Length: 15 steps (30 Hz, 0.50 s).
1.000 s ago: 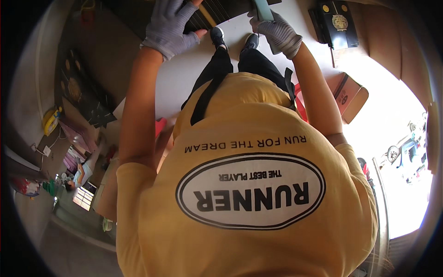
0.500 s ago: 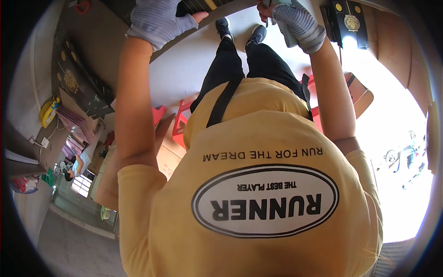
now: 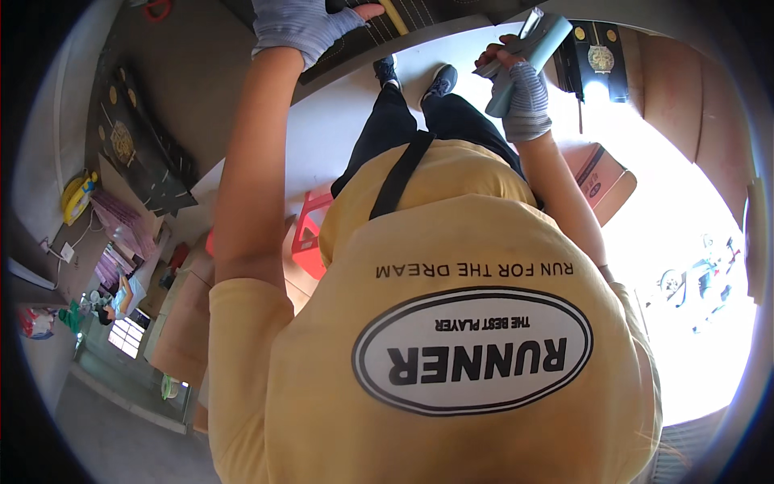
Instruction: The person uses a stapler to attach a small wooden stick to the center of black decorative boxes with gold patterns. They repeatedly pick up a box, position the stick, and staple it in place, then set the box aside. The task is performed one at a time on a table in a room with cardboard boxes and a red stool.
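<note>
My left hand [image 3: 294, 28], in a grey-striped fingerless glove, rests on a black panel [image 3: 355, 44] with white dashed stitching and a yellow strip [image 3: 395, 16]. Its thumb stretches out to the right; the other fingers run past the upper edge of the picture. In a matching glove, my right hand [image 3: 524, 93] grips a grey-green hand tool [image 3: 542, 47], which looks like a plier stapler. The tool is raised and tilted, right of the panel and apart from it, with a shiny metal part at its upper end.
A dark work surface [image 3: 189, 56] extends left of the panel. Other black panels with gold emblems lie at the left [image 3: 133, 137] and hang at the right [image 3: 592, 60]. Near my legs are a red stool [image 3: 306, 238] and a cardboard box [image 3: 605, 181]. Another person [image 3: 127, 297] is far left.
My right hand has come down toward me and turned, showing more of the tool. My left hand has shifted right and slightly up, its thumb still outstretched. More of the black panel shows.
</note>
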### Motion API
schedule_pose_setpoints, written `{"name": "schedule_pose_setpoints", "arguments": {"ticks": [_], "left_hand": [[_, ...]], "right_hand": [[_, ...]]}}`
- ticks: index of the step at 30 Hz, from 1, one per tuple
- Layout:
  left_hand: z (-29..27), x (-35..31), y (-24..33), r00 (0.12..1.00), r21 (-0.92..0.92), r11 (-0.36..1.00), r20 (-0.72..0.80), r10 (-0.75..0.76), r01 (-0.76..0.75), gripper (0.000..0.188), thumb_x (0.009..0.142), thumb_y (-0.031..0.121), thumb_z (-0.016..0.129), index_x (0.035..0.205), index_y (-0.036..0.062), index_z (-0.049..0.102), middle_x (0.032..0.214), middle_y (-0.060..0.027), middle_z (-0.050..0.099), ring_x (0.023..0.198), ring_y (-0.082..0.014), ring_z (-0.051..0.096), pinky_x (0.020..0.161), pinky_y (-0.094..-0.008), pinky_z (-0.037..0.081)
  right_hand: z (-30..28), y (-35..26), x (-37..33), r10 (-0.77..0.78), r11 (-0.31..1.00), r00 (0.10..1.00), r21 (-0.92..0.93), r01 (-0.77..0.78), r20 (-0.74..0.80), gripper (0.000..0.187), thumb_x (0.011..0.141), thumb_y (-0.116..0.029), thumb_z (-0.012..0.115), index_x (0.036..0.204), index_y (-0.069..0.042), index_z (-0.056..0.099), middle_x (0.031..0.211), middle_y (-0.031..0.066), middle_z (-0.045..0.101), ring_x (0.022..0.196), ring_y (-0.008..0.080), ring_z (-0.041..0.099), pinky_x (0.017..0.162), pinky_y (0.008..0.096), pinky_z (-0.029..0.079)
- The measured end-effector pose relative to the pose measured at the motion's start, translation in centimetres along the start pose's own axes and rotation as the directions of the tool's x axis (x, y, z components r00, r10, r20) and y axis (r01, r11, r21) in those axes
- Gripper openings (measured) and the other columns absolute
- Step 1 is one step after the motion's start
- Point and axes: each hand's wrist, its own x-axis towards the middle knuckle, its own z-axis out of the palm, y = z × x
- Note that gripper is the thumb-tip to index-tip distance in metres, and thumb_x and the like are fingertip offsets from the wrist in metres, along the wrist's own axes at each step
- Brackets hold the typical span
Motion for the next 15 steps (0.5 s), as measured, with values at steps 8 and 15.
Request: {"name": "schedule_pose_setpoints", "arguments": {"ticks": [8, 15], "left_hand": [[-0.5, 0.3, 0.6, 0.997, -0.065, 0.995, 0.019, -0.070, 0.071, 0.110, 0.051, 0.065, 0.070, 0.139, 0.0191, 0.021, 0.139, -0.0200, 0.015, 0.132, -0.0407, 0.006, 0.104, -0.0579, 0.010], [0.3, 0.7, 2.5, 0.973, -0.013, 0.984, 0.154, -0.173, 0.177, 0.116, 0.048, 0.070, 0.068, 0.140, 0.0239, 0.015, 0.139, -0.0242, 0.005, 0.130, -0.0466, -0.003, 0.101, -0.0639, 0.005]], "right_hand": [[2.1, -0.9, 1.2, -0.022, 0.996, 0.996, 0.080, 0.029, -0.083, 0.035, 0.078, -0.011, 0.060, 0.108, 0.001, 0.047, 0.089, 0.0187, 0.062, 0.076, 0.0251, 0.059, 0.071, 0.0344, 0.048], [-0.8, -0.6, -0.2, 0.008, 0.988, 0.999, -0.152, -0.013, -0.032, 0.047, 0.077, -0.024, 0.060, 0.113, 0.000, 0.043, 0.082, 0.0117, 0.060, 0.075, 0.0219, 0.060, 0.065, 0.0319, 0.048]]}}
